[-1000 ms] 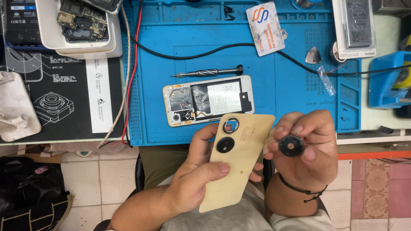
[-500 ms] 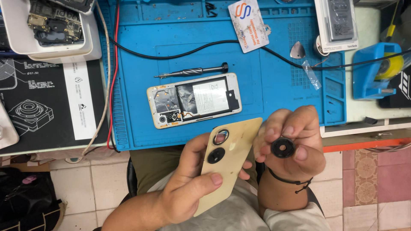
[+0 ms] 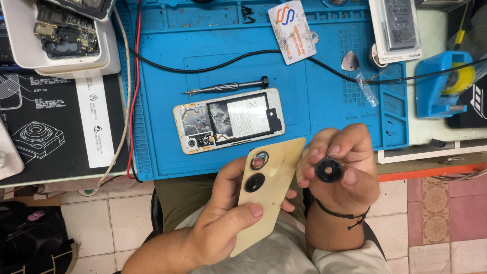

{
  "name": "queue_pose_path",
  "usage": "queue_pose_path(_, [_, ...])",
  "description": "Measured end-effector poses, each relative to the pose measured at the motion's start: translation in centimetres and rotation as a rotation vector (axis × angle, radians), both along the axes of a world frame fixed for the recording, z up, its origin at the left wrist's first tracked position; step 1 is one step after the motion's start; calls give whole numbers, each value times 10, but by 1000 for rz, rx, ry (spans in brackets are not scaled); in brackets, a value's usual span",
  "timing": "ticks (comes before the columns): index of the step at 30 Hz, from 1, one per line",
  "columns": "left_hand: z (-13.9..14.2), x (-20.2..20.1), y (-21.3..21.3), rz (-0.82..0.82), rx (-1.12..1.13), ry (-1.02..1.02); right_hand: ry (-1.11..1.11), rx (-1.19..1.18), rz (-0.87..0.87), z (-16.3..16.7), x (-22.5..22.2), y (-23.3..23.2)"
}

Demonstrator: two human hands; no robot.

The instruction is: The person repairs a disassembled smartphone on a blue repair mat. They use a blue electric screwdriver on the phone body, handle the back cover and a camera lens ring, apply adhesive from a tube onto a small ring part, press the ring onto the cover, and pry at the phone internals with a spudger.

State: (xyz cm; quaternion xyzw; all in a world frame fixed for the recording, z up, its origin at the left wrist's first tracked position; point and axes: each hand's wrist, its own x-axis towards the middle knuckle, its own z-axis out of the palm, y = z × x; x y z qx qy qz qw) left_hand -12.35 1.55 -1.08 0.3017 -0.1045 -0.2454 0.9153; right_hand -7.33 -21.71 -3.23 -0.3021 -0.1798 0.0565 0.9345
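Two hands work over the lap: right hand (image 3: 341, 170) pinches a black ring (image 3: 328, 170); left hand (image 3: 223, 218) grips a tan cover (image 3: 269, 195). At 11 o'clock an opened phone (image 3: 228, 120) lies on the blue mat (image 3: 324, 101); at 12 a white card (image 3: 292, 31), orange-and-blue marked.

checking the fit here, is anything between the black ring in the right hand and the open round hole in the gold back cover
Nothing visible. The black ring sits pinched in the right hand, just right of the gold back cover held by the left hand. The open hole near its top faces up, uncovered.
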Motion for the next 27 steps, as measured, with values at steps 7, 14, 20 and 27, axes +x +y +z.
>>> queue_pose_path(7, [0,2,1,-2,8,-17,3,-2,-20,4,1,5])
queue_pose_path(14, [1,6,2,-7,12,-24,-4,-3,-79,10,-3,9])
queue_pose_path(20, [2,7,-1,-7,5,52,-62,-66,-81,9,0,3])
queue_pose_path(27, [3,7,-2,5,12,59,-23,-216,-229,10,-5,4])
